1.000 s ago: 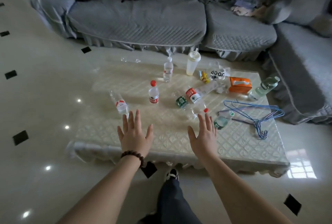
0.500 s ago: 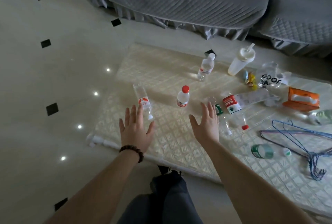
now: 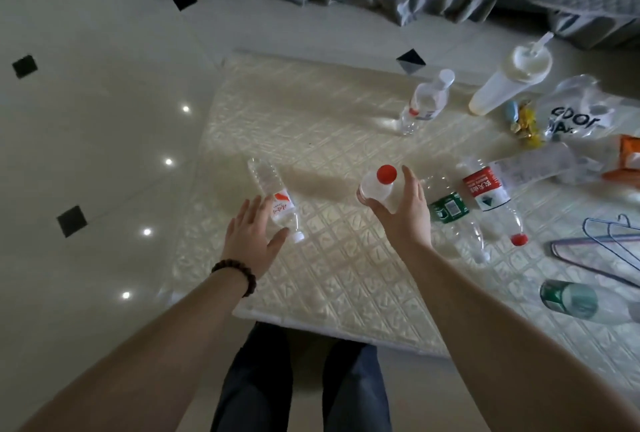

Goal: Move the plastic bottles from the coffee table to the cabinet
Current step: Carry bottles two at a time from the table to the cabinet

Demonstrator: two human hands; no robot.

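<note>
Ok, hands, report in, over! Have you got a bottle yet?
Right hand closing around upright red-capped bottle. Left hand open, at lying bottle, not gripping. More bottles lying alongside on coffee table. Nothing blocking.

Your forearms are bare, no sleeves reaching into view. On your left wrist sits a bracelet (image 3: 234, 274) of dark round beads, strung in a single loop just behind the left hand (image 3: 252, 237). Your right hand (image 3: 405, 210) and wrist carry nothing. Below, your legs are in dark blue trousers (image 3: 256, 386), plain, with soft folds.
</note>
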